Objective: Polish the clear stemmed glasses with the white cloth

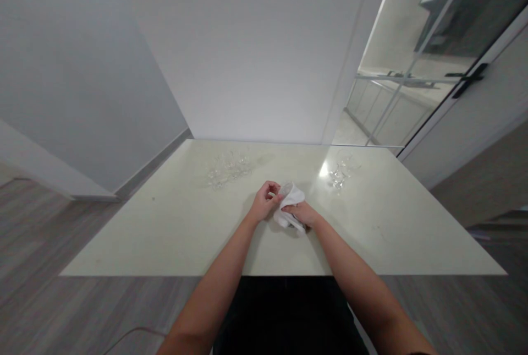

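Table: I am viewing its pale top [185,223] spreading beneath everything.
Clear pieces, left: lying in a cluster [229,169].
White cloth [292,196]: bunching near the middle, long axis running away from me, lower end slanting right.
Right hand [302,213]: I am gripping the cloth, fingers closing.
Left hand [266,201]: curling, touching its left edge; pinch I cannot tell.

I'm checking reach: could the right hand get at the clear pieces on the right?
Probably yes: only tabletop lies between the right hand and those clear pieces, though that hand holds a white cloth.
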